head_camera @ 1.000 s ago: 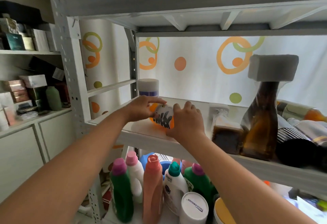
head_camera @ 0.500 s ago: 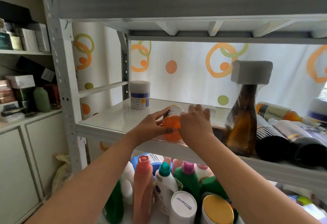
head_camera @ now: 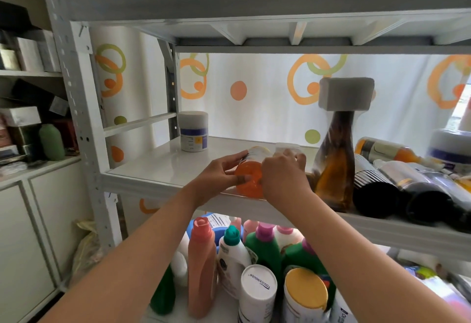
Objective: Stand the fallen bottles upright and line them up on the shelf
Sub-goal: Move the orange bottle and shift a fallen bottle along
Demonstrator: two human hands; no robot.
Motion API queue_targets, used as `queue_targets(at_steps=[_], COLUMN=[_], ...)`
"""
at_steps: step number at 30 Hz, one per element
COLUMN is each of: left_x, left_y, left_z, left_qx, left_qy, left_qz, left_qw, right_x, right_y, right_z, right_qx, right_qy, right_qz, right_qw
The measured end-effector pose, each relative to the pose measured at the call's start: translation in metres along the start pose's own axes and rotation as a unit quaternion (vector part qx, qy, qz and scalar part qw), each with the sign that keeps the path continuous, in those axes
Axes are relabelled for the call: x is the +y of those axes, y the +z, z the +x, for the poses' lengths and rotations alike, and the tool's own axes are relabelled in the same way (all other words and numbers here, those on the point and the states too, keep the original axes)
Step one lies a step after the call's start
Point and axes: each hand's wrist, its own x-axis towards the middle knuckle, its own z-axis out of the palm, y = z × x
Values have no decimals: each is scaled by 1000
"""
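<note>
Both hands grip a small orange bottle point(head_camera: 248, 180) at the front edge of the white shelf point(head_camera: 158, 169). My left hand point(head_camera: 219, 175) clasps its left side, my right hand point(head_camera: 283, 177) its right side. The bottle leans with its base toward me and its pale top pointing back. A white jar with a purple label point(head_camera: 193, 131) stands upright at the back left. Right of my hands, a tall amber bottle with a white square cap point(head_camera: 336, 159) stands upright. Beyond it lie several fallen bottles: a black striped one point(head_camera: 372, 190), a dark one point(head_camera: 423, 195) and an orange-tipped one point(head_camera: 387, 150).
The lower shelf holds several upright detergent bottles point(head_camera: 204, 266) and white jars point(head_camera: 257, 292). A grey metal upright point(head_camera: 76, 108) frames the left side. The upper shelf board point(head_camera: 254, 4) hangs close overhead. A cabinet with boxes point(head_camera: 25, 131) stands at the left.
The orange bottle has shifted rightward along the shelf front and turned, its label now facing away. Both hands stayed on it. The view has swung right, revealing more fallen bottles.
</note>
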Motion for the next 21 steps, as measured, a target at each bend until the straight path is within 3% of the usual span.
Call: queue_targets(at_steps=[21], left_x=[-2], left_y=[11], left_z=[-6], left_qx=[66], left_qy=[52], left_qz=[80], left_qw=[993], right_x=[5], right_y=[21], right_z=[0], right_qx=[68], right_qy=[-19], right_qz=[36], right_qw=[997])
